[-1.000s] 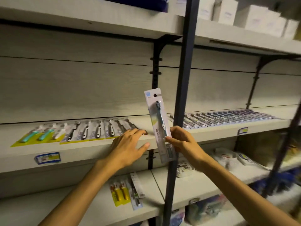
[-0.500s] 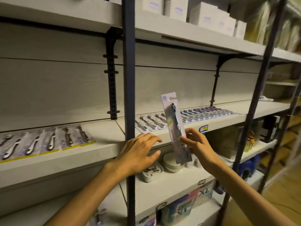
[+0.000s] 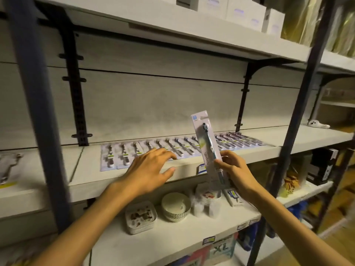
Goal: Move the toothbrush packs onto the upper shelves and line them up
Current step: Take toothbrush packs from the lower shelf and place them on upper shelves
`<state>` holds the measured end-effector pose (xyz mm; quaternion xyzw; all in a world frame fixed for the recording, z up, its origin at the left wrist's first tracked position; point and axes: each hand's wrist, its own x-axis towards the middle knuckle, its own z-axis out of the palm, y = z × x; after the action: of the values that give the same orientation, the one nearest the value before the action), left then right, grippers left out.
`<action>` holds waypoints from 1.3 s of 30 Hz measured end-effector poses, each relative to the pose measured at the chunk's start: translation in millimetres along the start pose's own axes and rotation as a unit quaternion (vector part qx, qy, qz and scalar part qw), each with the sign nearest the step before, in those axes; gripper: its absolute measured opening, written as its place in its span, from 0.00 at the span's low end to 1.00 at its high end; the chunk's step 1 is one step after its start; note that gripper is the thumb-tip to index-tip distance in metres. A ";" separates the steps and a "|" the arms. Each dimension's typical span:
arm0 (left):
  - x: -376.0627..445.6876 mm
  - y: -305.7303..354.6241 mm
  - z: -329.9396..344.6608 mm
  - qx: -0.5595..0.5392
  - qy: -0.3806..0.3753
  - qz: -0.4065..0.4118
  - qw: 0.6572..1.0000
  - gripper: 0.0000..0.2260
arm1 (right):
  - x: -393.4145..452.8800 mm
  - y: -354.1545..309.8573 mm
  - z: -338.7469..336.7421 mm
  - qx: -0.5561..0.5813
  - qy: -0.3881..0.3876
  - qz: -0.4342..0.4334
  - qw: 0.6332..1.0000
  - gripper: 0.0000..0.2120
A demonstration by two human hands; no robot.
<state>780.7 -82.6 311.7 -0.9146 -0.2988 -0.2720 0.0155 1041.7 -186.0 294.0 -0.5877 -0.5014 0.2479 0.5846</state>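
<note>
At the far left edge, blurred packs (image 3: 7, 167) are seen lying on the shelf (image 3: 92, 167), beyond a dark post (image 3: 36, 112). Right of the post, a row of packs (image 3: 172, 148) is laid flat, side by side, along the same shelf, running rightward. The left hand (image 3: 151, 169) is stretched over the shelf's front edge, palm down, with fingers spread and nearly straight; the fingertips are placed at the near ends of the row, and nothing is gripped. Just beside it, a single pack (image 3: 208, 148) is held almost upright, tilted slightly left, in front of the row and above the shelf edge. Its lower part is pinched by the right hand (image 3: 236, 169), with the fingers curled around its edge. On the lower shelf (image 3: 172, 240), a tray (image 3: 140, 217), bowls (image 3: 175, 207) and cups (image 3: 208, 198) are set.
</note>
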 end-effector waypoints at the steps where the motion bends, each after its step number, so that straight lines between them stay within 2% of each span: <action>1: 9.4 3.6 5.1 0.005 0.000 -0.007 1.000 0.16 | 9.6 2.8 -12.7 0.000 -0.005 0.003 1.000 0.07; 11: 78.5 -3.0 34.7 0.053 -0.035 -0.085 0.994 0.16 | 106.5 21.2 -69.6 -0.044 -0.008 -0.026 0.999 0.08; 19: 115.0 -30.1 52.8 0.062 -0.051 -0.133 0.988 0.16 | 174.2 40.4 -58.4 -0.052 -0.049 -0.008 0.997 0.08; 26: 139.1 -50.8 64.7 0.073 -0.074 -0.156 0.982 0.17 | 217.0 44.0 -34.7 -0.035 -0.093 0.055 0.994 0.13; 34: 146.5 -56.0 92.2 0.019 -0.197 -0.147 0.969 0.23 | 237.7 38.6 -10.4 -0.057 -0.145 0.071 0.985 0.16; 39: 140.7 -66.3 89.5 0.012 -0.221 -0.159 0.962 0.23 | 240.9 37.5 -0.2 -0.049 -0.174 0.079 0.980 0.16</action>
<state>882.4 64.6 297.9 -0.8926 -0.4392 -0.0583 -0.0836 1143.3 32.7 329.9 -0.6015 -0.5589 0.3664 0.4376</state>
